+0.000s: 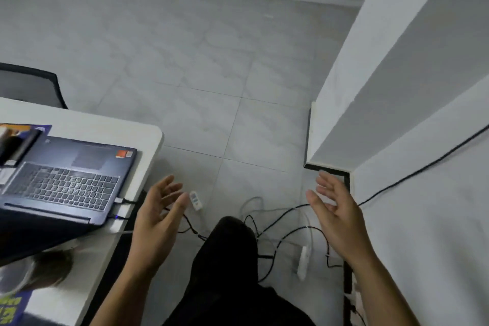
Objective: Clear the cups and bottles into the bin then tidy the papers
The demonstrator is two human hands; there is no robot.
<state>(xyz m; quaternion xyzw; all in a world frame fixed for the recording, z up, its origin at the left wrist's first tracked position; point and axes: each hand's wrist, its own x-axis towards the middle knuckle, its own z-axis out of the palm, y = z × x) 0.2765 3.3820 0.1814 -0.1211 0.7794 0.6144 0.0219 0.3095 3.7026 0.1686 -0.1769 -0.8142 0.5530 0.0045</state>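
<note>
My left hand (157,219) and my right hand (334,213) hover in front of me above the floor, palms turned toward each other, fingers spread and relaxed, holding nothing. A purple printed paper (31,128) lies on the white table (111,130) at the left, partly under a laptop (66,180). Another printed sheet (12,307) shows at the bottom left corner beside a blurred clear cup-like object (18,275). No bin is in view.
A black chair (29,85) stands behind the table. Tangled black and white cables (277,222) and a white power strip (303,262) lie on the grey tiled floor by my dark-trousered leg (227,259). A white wall corner (370,74) stands at the right.
</note>
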